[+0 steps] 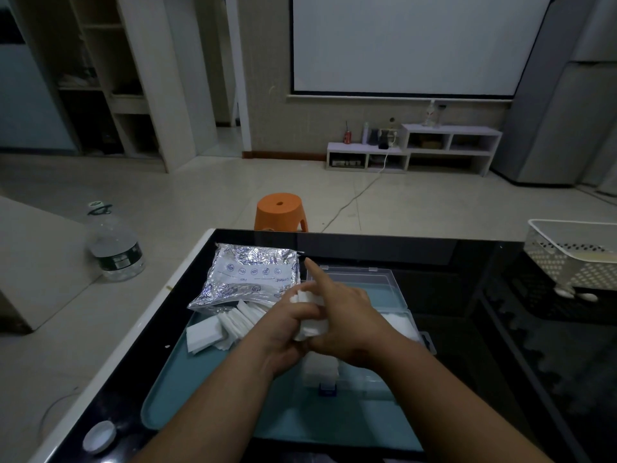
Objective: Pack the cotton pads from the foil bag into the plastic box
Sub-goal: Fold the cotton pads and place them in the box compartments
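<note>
A tray [187,389] is laid on the table [467,329]; on it the foil bag [253,275] is placed far left, loose cotton pads [213,332] just before the bag, the plastic box [407,309] to their right. A basket [574,259] is set at the table's far right, a cap [99,436] at its near-left corner. A stool [280,210] is noted behind the table, a bottle [117,245] on the floor to the left.

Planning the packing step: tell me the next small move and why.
Probably lower the pad stack into the plastic box: left hand and right hand both grip it above the open box, and loose pads wait beside the foil bag.
</note>
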`<state>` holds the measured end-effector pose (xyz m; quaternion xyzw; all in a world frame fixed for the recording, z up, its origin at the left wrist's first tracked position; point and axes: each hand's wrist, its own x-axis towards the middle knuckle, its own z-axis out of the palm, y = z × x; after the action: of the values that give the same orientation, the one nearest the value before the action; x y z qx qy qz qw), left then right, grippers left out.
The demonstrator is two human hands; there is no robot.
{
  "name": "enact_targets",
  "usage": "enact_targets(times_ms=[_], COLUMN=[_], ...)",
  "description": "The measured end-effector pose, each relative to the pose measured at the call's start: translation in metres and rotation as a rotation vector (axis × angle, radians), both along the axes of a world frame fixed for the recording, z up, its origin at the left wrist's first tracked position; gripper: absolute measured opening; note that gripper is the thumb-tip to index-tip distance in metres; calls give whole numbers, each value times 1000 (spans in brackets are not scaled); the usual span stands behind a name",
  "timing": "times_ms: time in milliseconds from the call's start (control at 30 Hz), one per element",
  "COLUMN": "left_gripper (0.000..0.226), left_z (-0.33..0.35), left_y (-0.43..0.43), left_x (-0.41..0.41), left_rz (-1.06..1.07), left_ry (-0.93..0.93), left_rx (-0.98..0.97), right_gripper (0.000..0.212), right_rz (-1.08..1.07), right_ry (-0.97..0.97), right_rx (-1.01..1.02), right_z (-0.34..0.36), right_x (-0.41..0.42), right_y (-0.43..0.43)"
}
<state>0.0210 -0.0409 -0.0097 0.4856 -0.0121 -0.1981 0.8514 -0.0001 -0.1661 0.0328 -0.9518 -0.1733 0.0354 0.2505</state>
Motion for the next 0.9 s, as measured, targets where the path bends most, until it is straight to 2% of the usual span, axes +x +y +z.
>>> enact_targets(times_ms=[200, 300, 400, 467, 567, 633, 800, 900], left_gripper=[60, 28, 24, 21, 7, 6, 25, 23], left_z=[3, 5, 9, 10, 11, 12, 12, 11], left_y=[0, 1, 2, 3, 3, 2, -3, -7], left_x=[1, 1, 1, 3, 6, 6, 4, 2], left_rz=[76, 158, 208, 249, 340, 343, 248, 198], left_ry=[45, 115, 203, 238, 232, 192, 73, 54], left_rx=[26, 20, -22, -2, 74, 76, 114, 136], right_gripper=[117, 114, 102, 87, 42, 23, 28, 25], right_rz=[10, 11, -52, -144, -271, -314, -340, -349], right_ry=[2, 23, 62, 64, 117, 183, 378, 375], right_rx=[-20, -20, 122, 219, 323, 398, 594, 602], right_z=[-1, 7, 16, 14, 9, 7, 7, 6], right_x=[1, -2, -4, -2, 4, 5, 0, -2], right_y=[0, -1, -5, -8, -16, -20, -24, -29])
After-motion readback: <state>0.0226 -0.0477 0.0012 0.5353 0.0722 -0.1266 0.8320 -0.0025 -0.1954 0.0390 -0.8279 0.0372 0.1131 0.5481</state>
